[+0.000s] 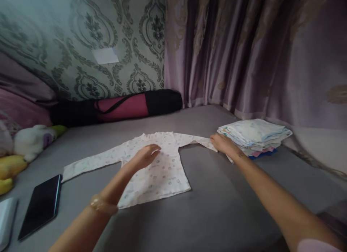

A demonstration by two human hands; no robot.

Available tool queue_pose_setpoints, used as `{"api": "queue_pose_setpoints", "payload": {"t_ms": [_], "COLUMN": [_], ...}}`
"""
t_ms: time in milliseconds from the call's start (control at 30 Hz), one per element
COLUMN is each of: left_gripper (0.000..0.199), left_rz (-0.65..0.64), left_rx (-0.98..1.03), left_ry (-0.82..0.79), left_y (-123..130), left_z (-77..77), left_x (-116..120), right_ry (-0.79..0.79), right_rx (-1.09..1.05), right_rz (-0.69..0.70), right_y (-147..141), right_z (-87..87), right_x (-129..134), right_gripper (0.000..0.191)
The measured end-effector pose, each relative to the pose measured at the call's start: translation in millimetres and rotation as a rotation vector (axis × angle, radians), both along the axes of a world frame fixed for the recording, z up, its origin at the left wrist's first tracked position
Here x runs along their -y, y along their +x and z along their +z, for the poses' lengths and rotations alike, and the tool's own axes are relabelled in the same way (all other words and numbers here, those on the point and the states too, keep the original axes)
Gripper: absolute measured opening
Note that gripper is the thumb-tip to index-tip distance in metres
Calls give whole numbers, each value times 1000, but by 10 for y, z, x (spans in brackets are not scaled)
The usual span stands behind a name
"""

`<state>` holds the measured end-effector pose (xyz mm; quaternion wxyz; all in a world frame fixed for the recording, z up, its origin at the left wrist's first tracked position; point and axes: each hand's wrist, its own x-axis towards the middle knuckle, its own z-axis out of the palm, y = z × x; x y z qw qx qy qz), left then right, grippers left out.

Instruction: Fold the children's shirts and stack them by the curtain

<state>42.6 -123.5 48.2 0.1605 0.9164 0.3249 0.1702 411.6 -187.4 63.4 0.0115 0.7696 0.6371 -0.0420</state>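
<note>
A small white long-sleeved shirt (162, 172) with a tiny print lies spread flat on the grey bed surface, both sleeves stretched outward. My right hand (222, 143) is closed on the cuff end of the sleeve at the right, and part of that cuff hangs past my fingers. Over the chest of the shirt hovers my left hand (146, 156), fingers loosely curved and holding nothing. Whether it touches the cloth I cannot tell. Just beyond my right hand stands a stack of folded clothes (255, 133), mostly white, with pink and blue pieces at the bottom.
A black tablet (40, 205) lies near the left cuff, beside a white object (7, 219) at the left edge. Plush toys (29, 142) sit farther left. A long black-and-maroon bag (121, 107) rests along the wall. Purple curtains (230, 46) hang behind the bed surface (217, 208).
</note>
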Motion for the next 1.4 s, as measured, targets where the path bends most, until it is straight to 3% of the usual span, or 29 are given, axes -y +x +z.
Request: {"api": "queue_pose_setpoints", "payload": {"t_ms": [100,200,300,367,433,533,600,700,900,1100,1200,1400], "left_gripper": [30,35,48,63,73,77,77,76,81,101,104,102], "left_rz": [-42,11,94,125,128,116,115,104,83,58,61,87], "left_rx": [20,-8,-69,-122,-148,-159,-175,-197,-267,-293,-296,-318], "left_ry": [21,73,59,1,-41,-77,-117,-163,-218,-204,-195,-201], "left_y": [474,791,960,1002,1006,987,979,985,992,972,985,1065], "left_z": [-187,-352,-469,-532,-579,-610,-609,-593,-517,-481,-399,-189], "left_x": [-326,-555,-616,-585,-542,-520,-542,-593,-631,-635,-658,-754], "right_ry": [-97,-156,-41,167,348,448,488,620,779,635,576,555], "right_rx": [58,18,-143,-404,-808,-1390,-1553,-1480,-1204,-1406,-1409,-1571], "right_rz": [-12,-76,-63,-58,-145,-360,-462,-501,-352,-459,-425,-310], "right_y": [-7,47,186,280,333,324,294,286,363,271,152,-430], "right_z": [5,55,72,47,2,-80,-141,-234,-244,27,198,501], "right_x": [-147,-223,-259,-256,-239,-223,-236,-292,-417,-391,-400,-653], "right_gripper": [28,23,9,4,9,21,31,31,25,23,19,14]}}
